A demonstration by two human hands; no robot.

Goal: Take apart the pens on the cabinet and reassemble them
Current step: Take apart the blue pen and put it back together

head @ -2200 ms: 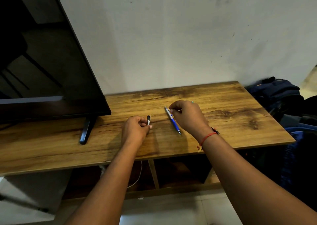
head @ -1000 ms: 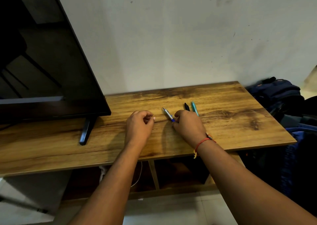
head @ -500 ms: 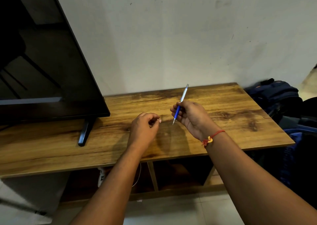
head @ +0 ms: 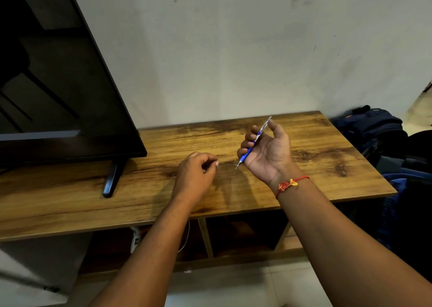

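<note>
Your right hand (head: 268, 152), palm up, above brown wooden worktop (head: 327, 166): fingers (head: 245, 143) curled round blue-and-silver ballpoint pen (head: 248, 153), tip down-left. Your left hand (head: 195, 173): fingers curled, thumb on forefinger; contents indiscernible.

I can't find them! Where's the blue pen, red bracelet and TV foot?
blue pen (head: 244, 158): head view, blue grip.
red bracelet (head: 285, 185): head view, the knot.
TV foot (head: 112, 178): head view, black leg.
</note>
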